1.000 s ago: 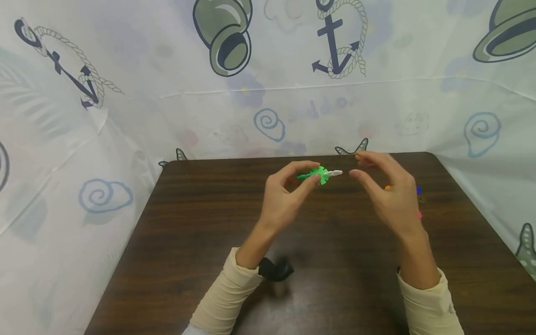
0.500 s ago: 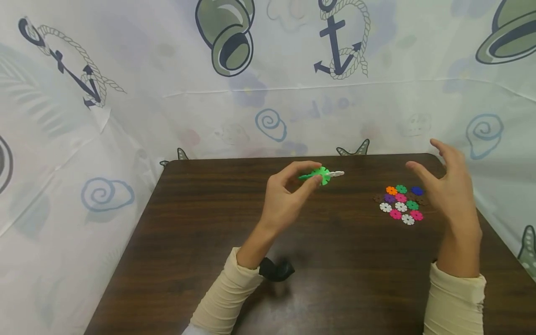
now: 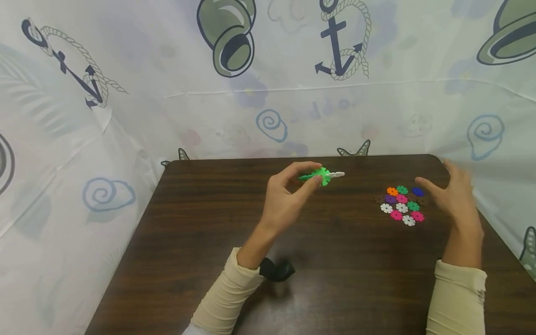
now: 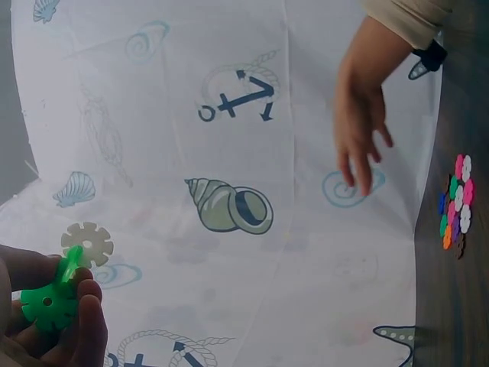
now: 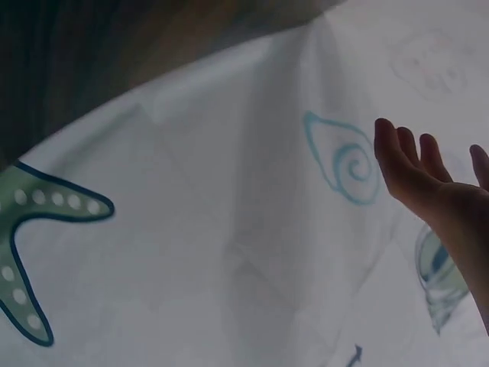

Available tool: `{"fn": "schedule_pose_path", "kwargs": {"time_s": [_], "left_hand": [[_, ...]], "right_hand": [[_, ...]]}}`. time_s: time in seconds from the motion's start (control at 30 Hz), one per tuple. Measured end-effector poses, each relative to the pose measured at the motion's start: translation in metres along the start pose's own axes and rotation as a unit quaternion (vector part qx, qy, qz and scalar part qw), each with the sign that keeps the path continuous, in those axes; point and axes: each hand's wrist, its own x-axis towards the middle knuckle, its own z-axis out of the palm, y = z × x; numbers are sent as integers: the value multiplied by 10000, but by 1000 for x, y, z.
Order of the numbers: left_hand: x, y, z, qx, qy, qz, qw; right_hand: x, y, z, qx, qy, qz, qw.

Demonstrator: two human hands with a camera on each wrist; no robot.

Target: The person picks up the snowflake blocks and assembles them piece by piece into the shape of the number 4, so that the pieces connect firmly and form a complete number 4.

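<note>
My left hand [image 3: 282, 197] pinches a small chain of interlocking notched discs above the table, between thumb and fingers. In the left wrist view, a white disc [image 4: 99, 246], a bright green one and a darker green disc [image 4: 42, 307] are joined edge to edge, partly covered by the fingers. My right hand [image 3: 457, 202] hovers at the right, just beside a spread of loose discs [image 3: 402, 208]. Its thumb and fingers are apart and hold nothing; the right wrist view shows the same hand [image 5: 424, 180] with relaxed fingers.
Orange, green, blue, purple, pink, white and brown discs lie flat together on the dark wooden table [image 3: 201, 260]. A printed white cloth [image 3: 146, 125] hangs behind and along the sides. A black strap piece [image 3: 277, 270] sticks out at my left wrist.
My right hand has moved away from the disc chain to the right, uncovering the loose discs, then dropped slightly toward them. My left hand keeps its hold and has hardly moved.
</note>
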Motion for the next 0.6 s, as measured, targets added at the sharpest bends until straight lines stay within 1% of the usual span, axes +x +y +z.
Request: {"fn": "schedule_pose_path", "kwargs": {"time_s": [0.1, 0.27, 0.47, 0.6], "left_hand": [[0, 0, 0, 2, -8, -32, 10000], [-1, 0, 0, 25, -31, -2, 10000], [-1, -1, 1, 47, -63, 74, 9999], [0, -1, 1, 63, -57, 97, 9999]], "right_hand": [[6, 16, 8, -84, -227, 206, 9995], [10, 35, 17, -254, -568, 670, 9958], [12, 48, 26, -223, -1028, 1277, 9862], [15, 52, 34, -311, -1094, 1456, 9828]]}}
